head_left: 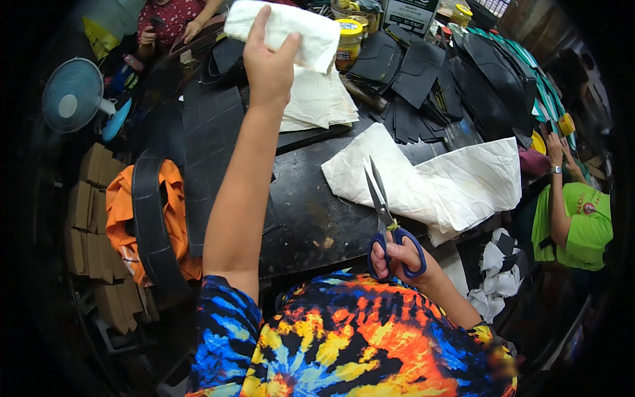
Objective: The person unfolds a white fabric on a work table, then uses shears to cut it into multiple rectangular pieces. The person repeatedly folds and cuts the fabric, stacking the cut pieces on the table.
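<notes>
At the top, my left hand (271,69) grips a folded piece of white cloth (311,34), thumb and forefinger lying over its face. The arm is stretched far across the table. Just below that piece lies a stack of white cloth pieces (317,99). My right hand (400,261), close to my body, has its fingers through the blue handles of a pair of scissors (379,198). The scissors point up and away, blades slightly apart. Beyond the blades, a large crumpled white cloth (436,188) is spread on the black table (301,198).
Black leather-like pieces (417,73) are heaped at the back right, near a yellow-lidded jar (348,45). An orange cloth (119,212) and cardboard boxes (99,218) are on the left, below a fan (73,96). One person (575,218) stands right, another (169,23) back left.
</notes>
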The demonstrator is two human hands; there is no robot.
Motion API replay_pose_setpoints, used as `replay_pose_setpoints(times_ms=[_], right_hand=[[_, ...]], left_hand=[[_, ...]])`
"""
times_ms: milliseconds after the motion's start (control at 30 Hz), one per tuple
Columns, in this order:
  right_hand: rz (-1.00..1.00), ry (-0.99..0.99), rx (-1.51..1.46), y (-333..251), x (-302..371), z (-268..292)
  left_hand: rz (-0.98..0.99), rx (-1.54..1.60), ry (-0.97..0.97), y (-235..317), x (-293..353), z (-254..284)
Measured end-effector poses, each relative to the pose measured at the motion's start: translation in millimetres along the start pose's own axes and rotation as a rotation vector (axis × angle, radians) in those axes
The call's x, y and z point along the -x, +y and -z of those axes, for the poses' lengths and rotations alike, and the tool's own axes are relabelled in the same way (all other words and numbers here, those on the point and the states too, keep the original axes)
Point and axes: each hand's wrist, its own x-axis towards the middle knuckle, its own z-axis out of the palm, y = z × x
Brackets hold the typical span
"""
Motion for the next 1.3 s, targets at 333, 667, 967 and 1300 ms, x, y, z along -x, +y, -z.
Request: replay_pose_setpoints(times_ms=[333,667,967,1300], right_hand=[[-0.039,-0.034,0.201,-8.9,0.9,2.7],[0.239,0.273,0.895,-49.7,37.2,13.1],[0.593,1.469,1.411,-75.0,139.7,131.4],[0.708,1.508,1.512,-59.7,122.1,169.1]], left_hand=[[0.534,-0.071,0.303,-44.8,125.0,26.1],[0.297,-1.121,-0.581,-7.7,172.8,0.7],[0.400,-0.935,-0.769,4.9,159.6,-26.2],[0.252,-0.073,0.337,100.7,95.0,107.3]])
